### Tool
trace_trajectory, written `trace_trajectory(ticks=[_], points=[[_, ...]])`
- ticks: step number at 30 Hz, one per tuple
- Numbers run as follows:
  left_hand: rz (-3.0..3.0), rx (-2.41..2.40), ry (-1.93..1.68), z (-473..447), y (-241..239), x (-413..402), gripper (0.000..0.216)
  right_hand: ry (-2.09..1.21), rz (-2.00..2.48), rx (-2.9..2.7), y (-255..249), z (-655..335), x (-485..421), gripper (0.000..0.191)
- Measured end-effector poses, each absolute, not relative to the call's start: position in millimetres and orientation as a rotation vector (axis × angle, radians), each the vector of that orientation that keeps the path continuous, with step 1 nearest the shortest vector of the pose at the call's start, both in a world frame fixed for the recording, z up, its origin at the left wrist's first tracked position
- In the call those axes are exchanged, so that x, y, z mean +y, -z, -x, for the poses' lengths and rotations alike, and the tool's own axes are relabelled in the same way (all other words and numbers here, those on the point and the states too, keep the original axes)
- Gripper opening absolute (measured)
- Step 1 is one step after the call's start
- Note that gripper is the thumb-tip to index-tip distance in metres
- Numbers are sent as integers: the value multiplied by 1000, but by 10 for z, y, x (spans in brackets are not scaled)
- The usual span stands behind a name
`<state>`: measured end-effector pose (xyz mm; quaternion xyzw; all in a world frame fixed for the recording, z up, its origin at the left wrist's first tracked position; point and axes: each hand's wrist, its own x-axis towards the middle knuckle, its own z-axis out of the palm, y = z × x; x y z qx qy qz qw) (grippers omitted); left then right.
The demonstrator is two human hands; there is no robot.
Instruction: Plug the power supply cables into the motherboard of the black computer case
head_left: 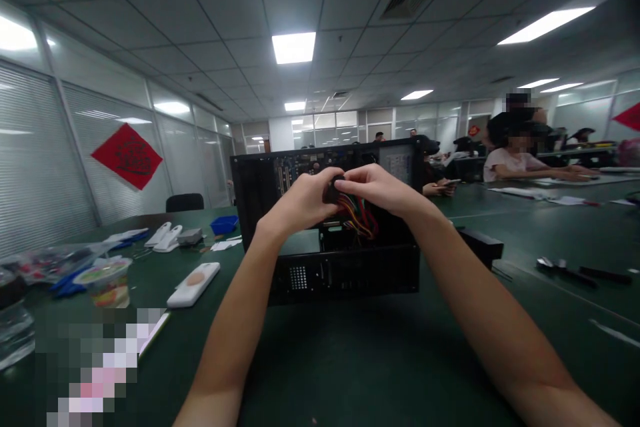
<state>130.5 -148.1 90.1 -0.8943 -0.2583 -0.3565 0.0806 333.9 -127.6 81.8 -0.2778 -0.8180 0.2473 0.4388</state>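
An open black computer case (345, 270) lies on the dark green table (380, 360) in front of me. Above its open top, my left hand (303, 200) and my right hand (377, 188) meet, both closed around a black connector (334, 191). A bundle of red, yellow and orange wires (361, 219) runs from that connector down into the case. The motherboard side (300, 170) stands upright behind my hands.
On the left lie a white phone-like object (194, 284), a plastic cup (106, 280), white handsets (165, 237), a blue tray (224, 224) and a water bottle (13, 320). Dark tools (575, 271) lie at right. Other people sit at the far right of the table.
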Motion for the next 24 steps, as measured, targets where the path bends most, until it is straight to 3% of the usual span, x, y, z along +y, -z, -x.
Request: trace_trajectory(ticks=[11,24], points=[[2785,-686,1077,-1333,-821,-1301,61,-633,672,-2007,-783,-3393,-1251,32],[2575,-827,1097,-1384,-784,-1316,60,-344,635,-2132,-770,-3312,-1298,22]])
